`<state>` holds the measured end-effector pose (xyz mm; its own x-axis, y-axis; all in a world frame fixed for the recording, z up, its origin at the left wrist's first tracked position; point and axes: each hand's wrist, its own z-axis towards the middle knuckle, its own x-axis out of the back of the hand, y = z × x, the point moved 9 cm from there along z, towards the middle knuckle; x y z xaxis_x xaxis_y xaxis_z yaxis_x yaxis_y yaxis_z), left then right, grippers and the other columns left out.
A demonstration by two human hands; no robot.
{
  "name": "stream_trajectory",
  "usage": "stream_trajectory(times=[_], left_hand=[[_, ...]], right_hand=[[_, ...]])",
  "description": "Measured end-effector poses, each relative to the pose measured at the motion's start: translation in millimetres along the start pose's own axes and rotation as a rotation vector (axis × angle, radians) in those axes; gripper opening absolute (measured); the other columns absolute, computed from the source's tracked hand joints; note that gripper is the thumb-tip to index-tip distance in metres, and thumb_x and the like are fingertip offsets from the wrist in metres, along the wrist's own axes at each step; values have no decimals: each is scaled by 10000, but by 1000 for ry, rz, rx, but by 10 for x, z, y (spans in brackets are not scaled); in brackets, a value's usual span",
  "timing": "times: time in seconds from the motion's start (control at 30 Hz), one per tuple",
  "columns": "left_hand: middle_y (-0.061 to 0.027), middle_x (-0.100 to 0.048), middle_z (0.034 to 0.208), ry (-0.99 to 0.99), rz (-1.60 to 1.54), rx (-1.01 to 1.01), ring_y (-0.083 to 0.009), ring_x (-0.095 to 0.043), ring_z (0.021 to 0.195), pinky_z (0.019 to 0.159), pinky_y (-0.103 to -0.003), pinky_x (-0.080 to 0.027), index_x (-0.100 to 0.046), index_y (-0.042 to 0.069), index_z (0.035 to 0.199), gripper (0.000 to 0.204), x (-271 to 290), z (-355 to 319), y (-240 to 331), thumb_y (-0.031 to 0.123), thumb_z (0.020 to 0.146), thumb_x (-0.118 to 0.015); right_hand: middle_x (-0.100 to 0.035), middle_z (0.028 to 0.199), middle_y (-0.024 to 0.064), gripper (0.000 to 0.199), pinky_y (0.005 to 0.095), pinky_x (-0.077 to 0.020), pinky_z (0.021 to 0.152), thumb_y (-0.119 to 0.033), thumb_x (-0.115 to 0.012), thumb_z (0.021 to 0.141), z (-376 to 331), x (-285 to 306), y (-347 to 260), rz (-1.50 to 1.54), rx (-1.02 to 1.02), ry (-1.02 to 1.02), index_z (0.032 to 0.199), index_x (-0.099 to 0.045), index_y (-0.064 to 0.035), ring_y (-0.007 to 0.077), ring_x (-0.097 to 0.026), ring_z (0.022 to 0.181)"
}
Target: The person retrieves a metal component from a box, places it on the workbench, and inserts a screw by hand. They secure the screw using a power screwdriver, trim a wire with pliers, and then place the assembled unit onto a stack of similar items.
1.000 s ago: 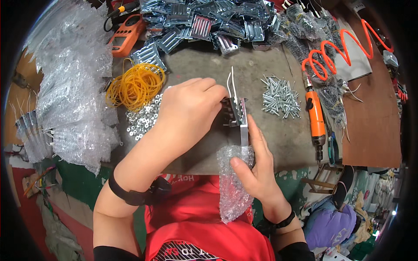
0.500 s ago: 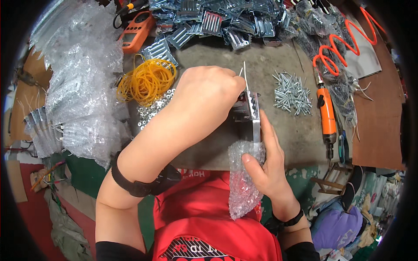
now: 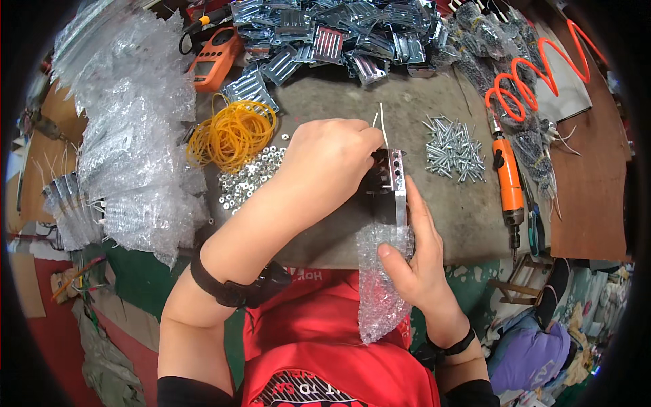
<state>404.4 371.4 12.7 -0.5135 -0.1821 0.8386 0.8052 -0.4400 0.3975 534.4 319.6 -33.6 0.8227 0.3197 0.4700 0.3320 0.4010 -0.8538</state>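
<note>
A flat metal part (image 3: pixel 399 193) with dark pieces on its left side and two white wires (image 3: pixel 383 125) at its far end stands on edge before me. My right hand (image 3: pixel 420 251) grips its near end, fingers along the right side and thumb over a clear bubble-wrap bag (image 3: pixel 380 292). That bag covers the near end and hangs past the bench edge. My left hand (image 3: pixel 332 156) is closed, its fingertips tucked against the part's far left side. What those fingertips pinch is hidden behind the hand. Beside my left forearm lie small white-and-metal nuts (image 3: pixel 247 180).
Yellow rubber bands (image 3: pixel 234 136) and a bubble-wrap stack (image 3: pixel 129 149) lie left. Slotted metal plates (image 3: pixel 330 44) and an orange meter (image 3: pixel 215 60) are at the back. Screws (image 3: pixel 454 149) and an orange electric screwdriver (image 3: pixel 508 180) with a coiled cord (image 3: pixel 519 95) are right.
My left hand has shifted slightly nearer and right along the part, uncovering more nuts. The part's far end sits a little nearer to me. My right hand keeps its grip.
</note>
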Motion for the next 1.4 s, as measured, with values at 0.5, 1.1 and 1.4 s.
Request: stream_trajectory(times=[0.5,1.1,1.4], left_hand=[[-172,-532,1184,170,-381,199,-300,-625,920,711,-338,-534,-521,46,1195,492,-112,-816,296,172,757,-705],[-144,-566,1117,66,28,41,-210,-644,777,586,-282,-530,-604,69,1105,529,-107,-685,591,299,654,-757],[-164,-566,1138,132,-141,64,-249,-651,768,613,-311,-542,-579,9,1134,551,-86,-800,458,259,672,-744]], right_hand=[[-382,1356,279,861,461,-328,1016,-205,-667,689,-82,-91,-224,-135,140,26,1388,-259,89,423,-420,1217],[-603,1075,168,592,417,-463,815,-177,-683,728,95,1818,753,-841,-357,274,1267,-477,-47,370,-583,958],[-516,858,34,624,288,-453,753,-400,-631,756,-50,1351,421,1013,-157,561,1203,-477,8,125,-520,783]])
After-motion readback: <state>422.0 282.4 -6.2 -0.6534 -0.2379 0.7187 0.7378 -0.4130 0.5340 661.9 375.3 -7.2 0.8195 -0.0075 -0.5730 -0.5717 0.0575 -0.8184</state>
